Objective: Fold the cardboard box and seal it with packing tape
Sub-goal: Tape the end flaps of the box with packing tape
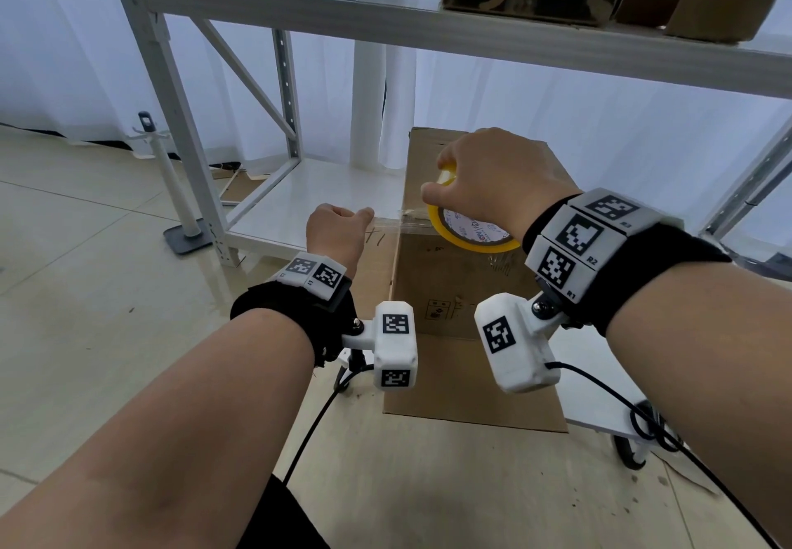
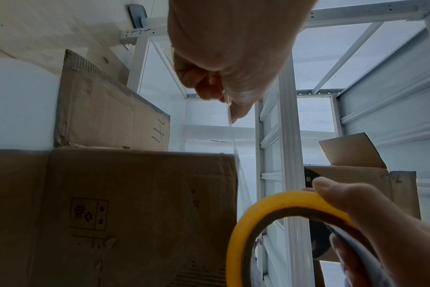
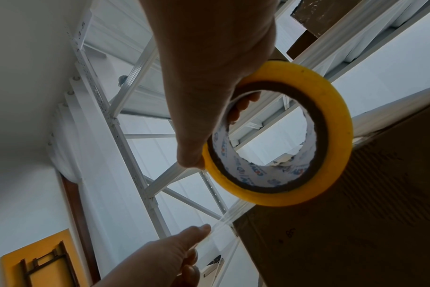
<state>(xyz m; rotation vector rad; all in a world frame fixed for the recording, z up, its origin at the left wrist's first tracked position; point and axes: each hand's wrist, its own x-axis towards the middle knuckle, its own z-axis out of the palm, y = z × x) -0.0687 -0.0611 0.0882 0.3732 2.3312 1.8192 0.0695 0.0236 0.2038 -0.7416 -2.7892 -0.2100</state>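
The cardboard box [image 1: 471, 274] stands at the centre of the head view, upright on the floor against the white metal shelf rack [image 1: 274, 214]. It is matte brown corrugated board, scuffed, with printed handling marks on its near face. The right hand [image 1: 493, 175] holds the tape roll [image 1: 467, 231] at the top of the box, thumb pressed on the outer rim and fingers [image 3: 243, 104] hooked through the core. The roll is a glossy yellow ring with a brown cardboard core and a printed paper liner.

From the roll a clear, faintly streaked strip of tape [image 1: 385, 223] runs left past the box's upper left edge to the left hand [image 1: 338, 231], whose fingers [image 2: 204, 83] pinch its free end. The strip's long axis lies roughly level across the frame, between the two hands. The left hand hangs off the box, the right over it, so laying the strip down probably means bringing the left hand towards the cardboard.
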